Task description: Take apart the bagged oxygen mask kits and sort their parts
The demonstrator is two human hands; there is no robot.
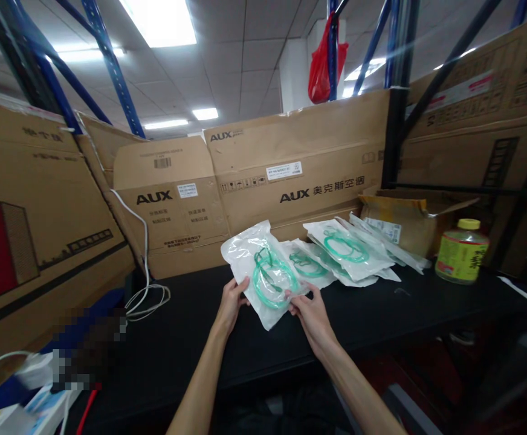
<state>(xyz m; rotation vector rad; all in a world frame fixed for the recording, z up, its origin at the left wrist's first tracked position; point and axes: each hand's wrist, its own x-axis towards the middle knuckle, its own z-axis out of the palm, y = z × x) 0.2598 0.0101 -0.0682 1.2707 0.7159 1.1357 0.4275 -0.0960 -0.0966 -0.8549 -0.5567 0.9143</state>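
Observation:
Between my two hands is a clear and white plastic pouch (pixel 240 248) with coiled green tubing (pixel 273 279) inside, tilted up above the black table. My left hand (pixel 232 302) pinches its left lower edge. At the right lower edge, my right hand (pixel 309 308) grips the film with thumb and fingers. Behind and to the right lies a pile of similar pouches (pixel 349 248), each with green tubing showing through. One flatter pouch (pixel 309 264) at the near side of the pile is partly covered by the held one.
Cardboard panels (pixel 300 175) wall the back of the black table (pixel 182 326). An opened carton (pixel 394 220) and a yellow-capped jar (pixel 462 252) stand at the right. A white cable (pixel 146 241) hangs at the left, near boxes and a blurred-out area.

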